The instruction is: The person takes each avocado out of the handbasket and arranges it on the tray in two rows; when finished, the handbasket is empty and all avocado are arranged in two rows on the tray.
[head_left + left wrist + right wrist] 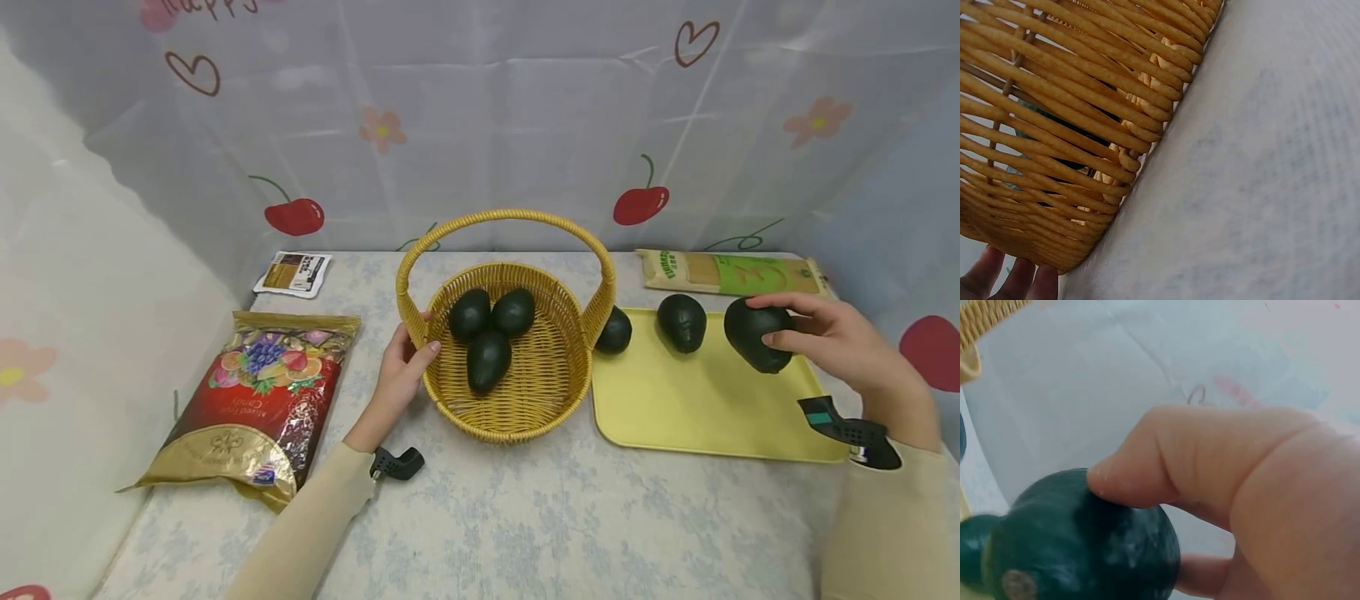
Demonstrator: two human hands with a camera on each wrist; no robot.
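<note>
My right hand [847, 346] grips a dark green avocado [757, 333] over the right part of a yellow tray [690, 417]. In the right wrist view, the thumb presses on the side of this avocado [1085, 544], with fingers on its far side. My left hand [401, 375] holds the left side of a woven wicker basket [506, 435], thumb over the rim by the handle's foot. The left wrist view shows fingertips [1019, 281] against the basket's outer weave [1066, 131]. Three avocados [488, 362] lie in the basket. Another avocado [681, 323] rests on the tray; one more [615, 331] is partly hidden behind the basket.
On the left lies a large bag of mixed fruit candy [262, 400], with a small white-edged packet [294, 274] behind it. A long pack [735, 273] with a green label lies behind the tray. A printed curtain [510, 125] hangs along the table's back.
</note>
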